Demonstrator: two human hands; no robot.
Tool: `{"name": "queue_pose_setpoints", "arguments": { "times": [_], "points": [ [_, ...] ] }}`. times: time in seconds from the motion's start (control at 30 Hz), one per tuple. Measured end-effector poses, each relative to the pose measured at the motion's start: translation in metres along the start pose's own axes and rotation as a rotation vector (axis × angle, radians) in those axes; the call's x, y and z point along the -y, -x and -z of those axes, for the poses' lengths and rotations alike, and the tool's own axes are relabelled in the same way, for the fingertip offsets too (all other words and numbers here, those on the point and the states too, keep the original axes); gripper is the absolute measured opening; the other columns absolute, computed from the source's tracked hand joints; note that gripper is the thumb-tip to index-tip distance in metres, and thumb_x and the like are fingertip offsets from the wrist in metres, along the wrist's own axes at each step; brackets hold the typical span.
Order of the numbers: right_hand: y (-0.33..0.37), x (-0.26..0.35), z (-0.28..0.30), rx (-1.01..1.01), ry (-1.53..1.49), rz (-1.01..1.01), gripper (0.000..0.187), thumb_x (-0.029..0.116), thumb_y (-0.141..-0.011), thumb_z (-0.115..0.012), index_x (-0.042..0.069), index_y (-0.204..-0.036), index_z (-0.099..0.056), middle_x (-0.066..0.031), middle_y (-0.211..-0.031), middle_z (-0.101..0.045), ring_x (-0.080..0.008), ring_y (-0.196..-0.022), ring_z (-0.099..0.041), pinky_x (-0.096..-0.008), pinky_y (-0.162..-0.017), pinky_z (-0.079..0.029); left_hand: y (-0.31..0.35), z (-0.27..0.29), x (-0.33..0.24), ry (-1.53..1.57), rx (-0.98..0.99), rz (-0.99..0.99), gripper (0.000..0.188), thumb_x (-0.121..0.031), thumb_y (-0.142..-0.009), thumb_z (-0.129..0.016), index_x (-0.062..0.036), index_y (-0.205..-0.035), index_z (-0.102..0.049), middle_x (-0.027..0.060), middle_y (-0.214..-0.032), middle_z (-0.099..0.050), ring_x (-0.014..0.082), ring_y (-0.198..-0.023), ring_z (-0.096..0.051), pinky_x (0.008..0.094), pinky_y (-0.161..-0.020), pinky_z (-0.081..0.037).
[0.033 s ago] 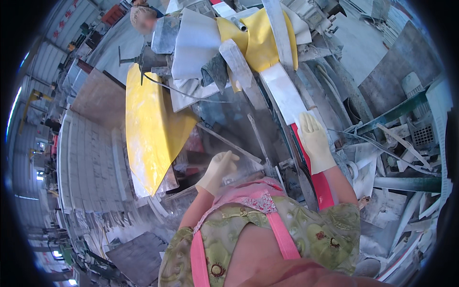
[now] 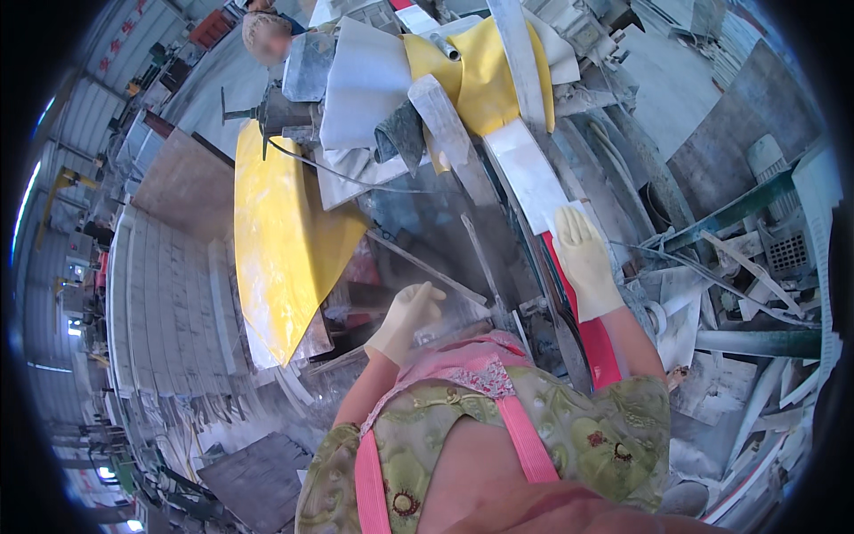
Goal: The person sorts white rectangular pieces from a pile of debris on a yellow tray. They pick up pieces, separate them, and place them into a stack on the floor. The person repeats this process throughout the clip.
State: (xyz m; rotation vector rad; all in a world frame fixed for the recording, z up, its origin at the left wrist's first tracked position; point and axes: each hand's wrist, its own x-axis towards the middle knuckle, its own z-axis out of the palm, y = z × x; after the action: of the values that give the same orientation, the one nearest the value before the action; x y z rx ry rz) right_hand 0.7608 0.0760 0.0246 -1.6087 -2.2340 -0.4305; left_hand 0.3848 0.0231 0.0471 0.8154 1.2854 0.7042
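In the head view, the person's right hand [image 2: 583, 258], in a pale rubber glove, lies flat with its fingers [image 2: 569, 227] stretched out and close together on the near end of a long white stone strip [image 2: 527, 178]; it presses on the strip and grips nothing. The strip runs from under the palm away toward the far side, along the right of a wet grey cutting bench [image 2: 427, 214], with a red rail [image 2: 594, 343] just beside it on the near right. The left hand [image 2: 411, 313], gloved the same way, is near the bench's near edge with its fingers curled inward; whether they close on anything I cannot tell. To the left, a large yellow slab [image 2: 280, 240] leans tilted against the bench. At the far end a yellow cloth [image 2: 485, 76] and white slabs [image 2: 365, 84] are piled together. Another person [image 2: 267, 36] stands at far left beyond them. Pale offcuts [image 2: 712, 311] lie scattered at right.
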Motion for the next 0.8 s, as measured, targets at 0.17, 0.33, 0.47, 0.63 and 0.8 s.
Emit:
{"name": "queue_pose_setpoints", "arguments": {
  "times": [0.17, 0.33, 0.47, 0.63, 0.8],
  "points": [
    [-0.034, 0.006, -0.005, 0.120, 0.008, 0.136, 0.061, 0.020, -0.090, -0.061, -0.002, -0.144, -0.047, -0.0167, -0.148, -0.051, -0.0276, -0.141, -0.045, -0.0448, -0.121, -0.029, 0.012, 0.009, -0.001, 0.002, -0.071, -0.045, 0.036, -0.035, -0.106, -0.054, -0.0022, -0.100, -0.068, 0.0037, -0.070, -0.067, 0.0120, -0.062, -0.062, 0.0251, -0.063, -0.049],
    [-0.045, 0.014, 0.012, 0.339, 0.025, 0.141, 0.072, 0.023, -0.086, -0.067, 0.001, -0.149, -0.041, -0.0125, -0.154, -0.045, -0.0231, -0.146, -0.038, -0.0456, -0.124, -0.023, 0.031, 0.023, 0.018, 0.087, -0.144, -0.029, 0.037, -0.040, -0.103, -0.059, -0.0039, -0.104, -0.067, 0.0027, -0.081, -0.066, 0.0114, -0.075, -0.063, 0.0269, -0.073, -0.050],
    [-0.065, 0.016, 0.011, 0.480, 0.065, 0.185, 0.097, 0.026, -0.076, -0.078, 0.000, -0.156, -0.029, -0.0142, -0.162, -0.033, -0.0261, -0.152, -0.029, -0.0456, -0.126, -0.020, 0.041, 0.027, 0.031, 0.147, -0.176, -0.053, 0.036, -0.039, -0.102, -0.061, -0.0036, -0.105, -0.067, 0.0012, -0.083, -0.066, 0.0100, -0.074, -0.061, 0.0263, -0.071, -0.049],
    [-0.071, 0.021, -0.008, 0.407, 0.199, 0.191, 0.100, 0.019, -0.073, -0.079, 0.001, -0.157, -0.028, -0.0138, -0.162, -0.032, -0.0262, -0.152, -0.027, -0.0451, -0.126, -0.020, 0.051, 0.035, 0.040, 0.148, -0.214, -0.085, 0.031, -0.034, -0.103, -0.060, -0.0032, -0.104, -0.068, 0.0014, -0.081, -0.067, 0.0088, -0.072, -0.062, 0.0252, -0.069, -0.050],
    [-0.068, 0.018, 0.001, 0.335, 0.160, 0.143, 0.073, 0.028, -0.087, -0.069, 0.008, -0.152, -0.042, -0.0133, -0.157, -0.043, -0.0251, -0.146, -0.039, -0.0430, -0.119, -0.034, 0.058, 0.057, 0.045, 0.190, -0.187, -0.048, 0.029, -0.029, -0.106, -0.055, -0.0022, -0.104, -0.067, 0.0038, -0.078, -0.070, 0.0107, -0.070, -0.066, 0.0249, -0.071, -0.052]
  ]
}}
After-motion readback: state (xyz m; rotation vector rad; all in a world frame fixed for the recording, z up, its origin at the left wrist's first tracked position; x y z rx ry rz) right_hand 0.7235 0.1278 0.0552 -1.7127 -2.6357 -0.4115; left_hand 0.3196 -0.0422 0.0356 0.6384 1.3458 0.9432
